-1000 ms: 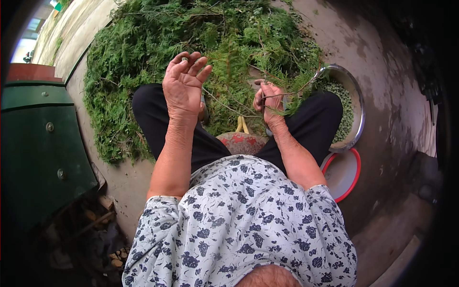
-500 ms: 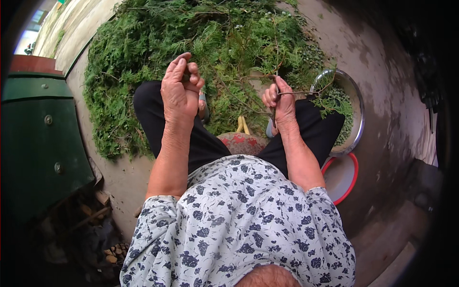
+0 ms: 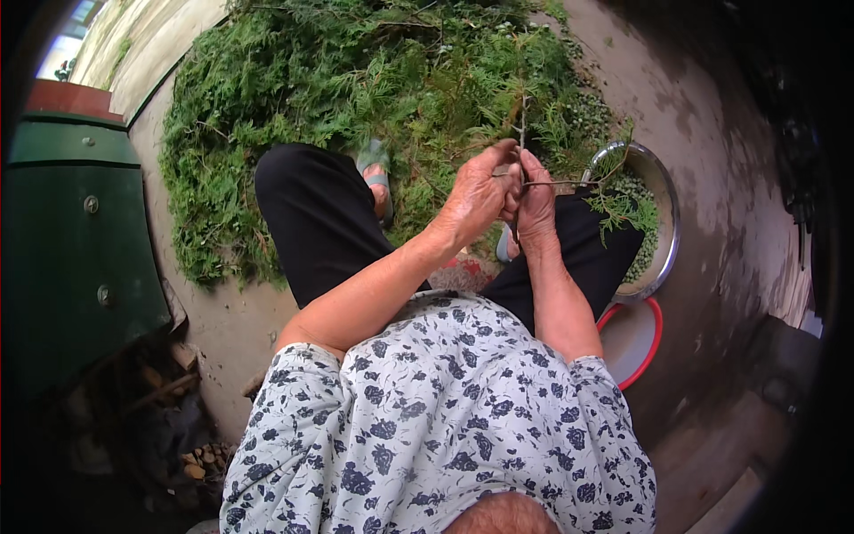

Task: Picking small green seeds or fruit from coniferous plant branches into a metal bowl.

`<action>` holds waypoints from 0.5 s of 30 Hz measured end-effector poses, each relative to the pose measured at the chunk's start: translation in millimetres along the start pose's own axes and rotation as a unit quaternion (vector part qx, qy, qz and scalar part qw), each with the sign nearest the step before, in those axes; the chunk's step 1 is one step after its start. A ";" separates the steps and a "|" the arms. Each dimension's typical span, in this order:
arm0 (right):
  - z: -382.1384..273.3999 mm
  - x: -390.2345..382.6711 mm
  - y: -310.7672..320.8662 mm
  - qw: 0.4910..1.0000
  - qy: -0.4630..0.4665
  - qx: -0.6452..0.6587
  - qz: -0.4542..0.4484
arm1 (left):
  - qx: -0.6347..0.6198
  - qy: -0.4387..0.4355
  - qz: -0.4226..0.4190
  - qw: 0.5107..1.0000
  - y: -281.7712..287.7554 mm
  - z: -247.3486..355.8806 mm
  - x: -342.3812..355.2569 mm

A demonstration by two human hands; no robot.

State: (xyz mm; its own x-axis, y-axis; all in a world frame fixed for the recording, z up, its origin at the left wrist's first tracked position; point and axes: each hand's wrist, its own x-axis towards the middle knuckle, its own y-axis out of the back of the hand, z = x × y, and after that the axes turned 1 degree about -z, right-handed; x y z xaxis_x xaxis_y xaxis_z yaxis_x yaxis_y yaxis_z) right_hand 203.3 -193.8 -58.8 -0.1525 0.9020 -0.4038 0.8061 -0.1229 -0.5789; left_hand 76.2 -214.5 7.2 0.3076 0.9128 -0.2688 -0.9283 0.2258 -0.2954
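Note:
My right hand (image 3: 536, 200) grips a thin conifer branch (image 3: 523, 125), whose bare stem rises away from me. A side twig with green sprigs (image 3: 614, 206) reaches right, over my knee and the edge of the metal basin. My left hand (image 3: 476, 191) is closed on the same branch, right beside my right fingers; its fingertips are partly hidden. Beyond my knees lies a wide heap of cut green conifer branches (image 3: 294, 98). The round metal basin (image 3: 673, 222) at my right knee holds many small green cones or berries (image 3: 642, 258).
A white bowl with a red rim (image 3: 656, 334) stands just behind the basin. On the left is a dark green panel with metal studs (image 3: 71, 258), with wood pieces (image 3: 200, 463) below it. My sandalled foot (image 3: 378, 182) rests at the heap's near edge.
My left hand has swung right, from above my left knee to the branch beside my right hand. My right hand has stayed nearly in place, still holding the branch.

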 end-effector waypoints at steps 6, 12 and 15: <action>-0.1 3.9 -0.6 0.996 0.021 0.025 -0.084 | -0.172 -0.054 0.267 0.947 17.2 -8.5 14.1; 2.1 -0.2 -6.1 0.994 0.010 0.025 -0.110 | -0.228 -0.033 0.382 0.895 41.0 -17.4 38.9; -0.4 -3.1 -12.6 0.994 0.016 -0.010 -0.105 | -0.143 -0.050 0.392 0.908 48.0 -22.2 46.5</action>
State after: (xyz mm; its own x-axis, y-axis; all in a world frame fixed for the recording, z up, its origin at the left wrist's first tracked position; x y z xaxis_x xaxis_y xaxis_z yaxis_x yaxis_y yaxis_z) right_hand 193.8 -194.9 -50.0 -0.3008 0.9194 -0.2535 0.7693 0.0768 -0.6343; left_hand 50.7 -168.8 -39.8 -0.4569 0.7845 -0.4194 -0.7574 -0.5903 -0.2791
